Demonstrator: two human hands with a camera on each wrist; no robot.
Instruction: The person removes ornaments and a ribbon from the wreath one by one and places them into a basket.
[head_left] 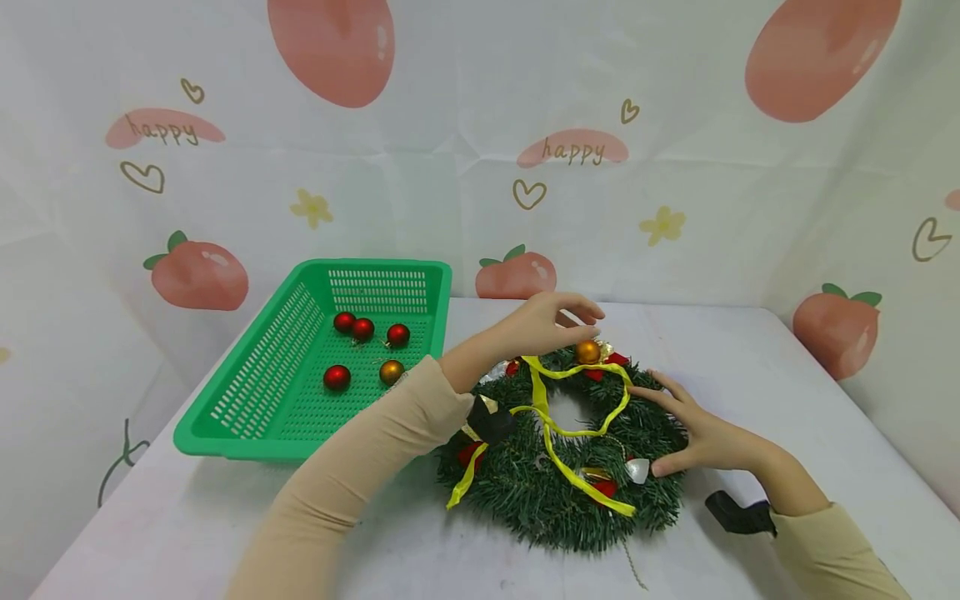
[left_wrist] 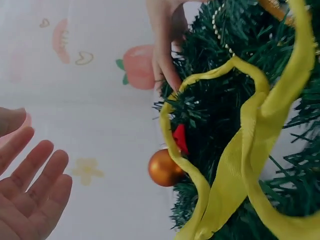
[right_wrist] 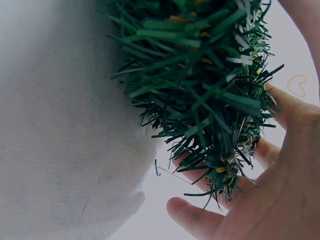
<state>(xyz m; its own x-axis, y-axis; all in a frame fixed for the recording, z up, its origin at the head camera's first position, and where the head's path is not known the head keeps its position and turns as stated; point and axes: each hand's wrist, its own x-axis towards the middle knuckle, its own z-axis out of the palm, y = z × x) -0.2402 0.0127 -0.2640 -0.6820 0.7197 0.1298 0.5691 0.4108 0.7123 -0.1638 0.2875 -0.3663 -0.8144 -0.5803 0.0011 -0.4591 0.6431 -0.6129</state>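
Note:
A green Christmas wreath (head_left: 517, 492) lies on the table, trimmed with red and silver bows and a loosely draped yellow ribbon (head_left: 558, 457). At its far edge sits an orange ball ornament (head_left: 587, 352). My left hand (head_left: 547, 323) hovers just above that ball, fingers relaxed; the left wrist view shows the palm (left_wrist: 30, 200) empty and apart from the wreath. My right hand (head_left: 708, 437) rests with spread fingers against the wreath's right side, thumb beside a silver bow (head_left: 637, 470). Up close, some of its fingers (right_wrist: 192, 217) are partly hidden behind the green tinsel.
A green plastic basket (head_left: 225, 446) stands left of the wreath, holding several red ball ornaments (head_left: 337, 377) and an orange one (head_left: 391, 372). Behind the white table (head_left: 727, 333) hangs a printed cloth (head_left: 450, 100). My left sleeve crosses the basket's near right corner.

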